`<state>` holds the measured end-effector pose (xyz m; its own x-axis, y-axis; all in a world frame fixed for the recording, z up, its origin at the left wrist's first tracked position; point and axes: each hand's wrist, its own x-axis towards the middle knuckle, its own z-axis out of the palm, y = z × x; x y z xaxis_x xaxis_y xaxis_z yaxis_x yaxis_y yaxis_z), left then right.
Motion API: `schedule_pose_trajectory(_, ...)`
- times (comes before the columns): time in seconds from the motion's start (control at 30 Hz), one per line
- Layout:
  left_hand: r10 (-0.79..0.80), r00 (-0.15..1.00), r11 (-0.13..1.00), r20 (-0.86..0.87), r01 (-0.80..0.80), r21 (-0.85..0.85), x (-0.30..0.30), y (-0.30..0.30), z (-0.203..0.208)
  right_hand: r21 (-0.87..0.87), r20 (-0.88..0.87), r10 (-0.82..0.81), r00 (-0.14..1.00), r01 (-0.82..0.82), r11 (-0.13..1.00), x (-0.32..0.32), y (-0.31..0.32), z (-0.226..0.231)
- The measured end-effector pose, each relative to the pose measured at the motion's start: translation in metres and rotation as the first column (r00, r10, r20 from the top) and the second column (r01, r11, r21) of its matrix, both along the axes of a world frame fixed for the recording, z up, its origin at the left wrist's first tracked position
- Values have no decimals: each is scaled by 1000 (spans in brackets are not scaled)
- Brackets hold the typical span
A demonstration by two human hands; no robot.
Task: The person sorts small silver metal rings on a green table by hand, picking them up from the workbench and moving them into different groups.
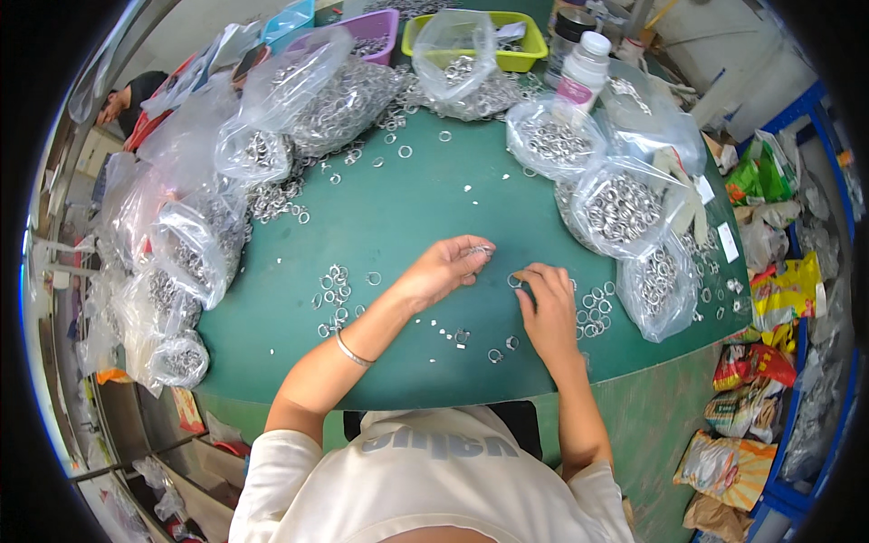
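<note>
My left hand (445,269) is closed above the middle of the green table (425,199), its fingers curled round a few small silver rings (483,250). To its right, my right hand (549,303) pinches a single silver ring (514,281) between thumb and fingers, just over the tabletop. A loose cluster of rings (335,288) lies left of my left forearm. Another cluster of rings (593,312) sits beside my right hand. Between my forearms are a few stray rings (495,356) and tiny white scraps (433,323).
See-through bags of rings line the left side (192,258), the back (348,104) and the right (625,208). A purple tub (385,36), a yellow-green tub (525,60) and a white bottle (584,68) stand behind. Blue shelving (819,362) holds packets at right. Another person (136,101) is far left.
</note>
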<state>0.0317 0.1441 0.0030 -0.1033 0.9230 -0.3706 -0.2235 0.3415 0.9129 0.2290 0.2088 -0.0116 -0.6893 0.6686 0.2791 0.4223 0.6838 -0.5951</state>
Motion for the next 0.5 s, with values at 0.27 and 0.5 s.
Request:
schedule_pose_trajectory(0.27,138,675,877,-725,257,407,30,-17,12,-820,-433,-701,567,-571,44,-42,-25,-2)
schedule_pose_trajectory(0.5,126,757,886,-641,204,415,22,-20,28,-320,-501,-764,407,-907,-274,-57,-24,-13)
